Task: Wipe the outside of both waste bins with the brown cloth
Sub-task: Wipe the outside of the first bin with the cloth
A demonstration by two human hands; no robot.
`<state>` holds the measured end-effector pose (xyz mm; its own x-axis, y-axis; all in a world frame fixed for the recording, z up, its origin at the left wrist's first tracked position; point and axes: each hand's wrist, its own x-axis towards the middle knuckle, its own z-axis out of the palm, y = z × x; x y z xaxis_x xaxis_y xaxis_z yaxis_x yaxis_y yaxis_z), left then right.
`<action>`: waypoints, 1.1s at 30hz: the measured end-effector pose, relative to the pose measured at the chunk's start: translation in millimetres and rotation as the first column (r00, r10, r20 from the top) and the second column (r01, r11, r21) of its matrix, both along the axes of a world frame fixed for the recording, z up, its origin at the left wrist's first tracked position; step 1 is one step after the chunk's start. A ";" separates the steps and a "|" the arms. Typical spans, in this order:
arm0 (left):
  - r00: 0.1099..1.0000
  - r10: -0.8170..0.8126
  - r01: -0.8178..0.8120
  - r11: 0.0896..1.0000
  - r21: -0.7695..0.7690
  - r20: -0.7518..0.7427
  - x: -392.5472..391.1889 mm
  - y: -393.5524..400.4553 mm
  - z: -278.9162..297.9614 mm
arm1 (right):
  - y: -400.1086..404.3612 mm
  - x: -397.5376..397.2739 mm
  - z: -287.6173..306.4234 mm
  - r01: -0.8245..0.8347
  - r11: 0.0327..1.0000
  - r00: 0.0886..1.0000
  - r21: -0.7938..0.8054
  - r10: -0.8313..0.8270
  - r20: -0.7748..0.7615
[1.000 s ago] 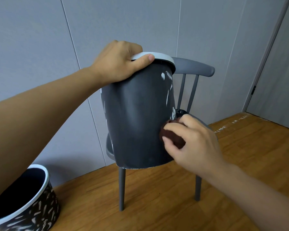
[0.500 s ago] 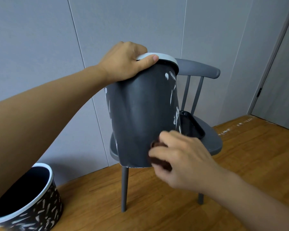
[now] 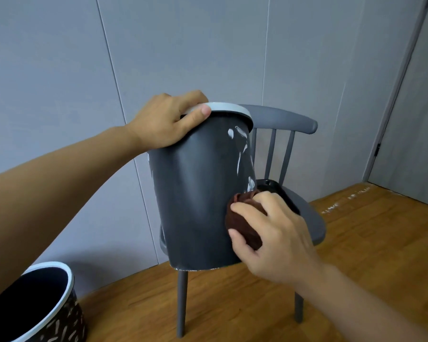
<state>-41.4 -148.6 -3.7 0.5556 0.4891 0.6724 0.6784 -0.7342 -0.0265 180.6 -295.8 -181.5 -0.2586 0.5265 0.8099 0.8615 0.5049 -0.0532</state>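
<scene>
We see dark bin (image 3: 195, 201) held up in middle, tilted, in front of grey chair (image 3: 311, 223). Left hand (image 3: 166, 122) at 11 o'clock of bin, grip curled over white rim, thumb on outside. Right hand (image 3: 272, 233) at 4 o'clock of bin, grip pinching balled brown cloth (image 3: 242, 218), cloth pressed on bin's side. White smears near bin's top right. Second bin (image 3: 42, 314), speckled, stands at 8 o'clock on wooden floor (image 3: 371, 255). Black tray (image 3: 279, 193) lies on chair seat.
</scene>
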 end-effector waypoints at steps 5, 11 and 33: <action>0.991 0.064 -0.070 0.997 -0.045 -0.117 10.7 -10.2 26.8 | -10.1 -11.2 2.7 -0.046 0.993 0.991 -0.112 0.059 0.120; 0.990 0.128 -0.119 0.984 0.131 -0.065 40.5 -7.7 7.1 | -12.9 -15.3 -0.1 -0.121 0.985 0.982 -0.124 0.137 0.131; 0.997 0.032 -0.039 0.995 0.088 0.074 21.3 1.1 -2.7 | 62.7 -4.9 69.4 0.162 0.962 0.922 0.218 -0.069 -0.380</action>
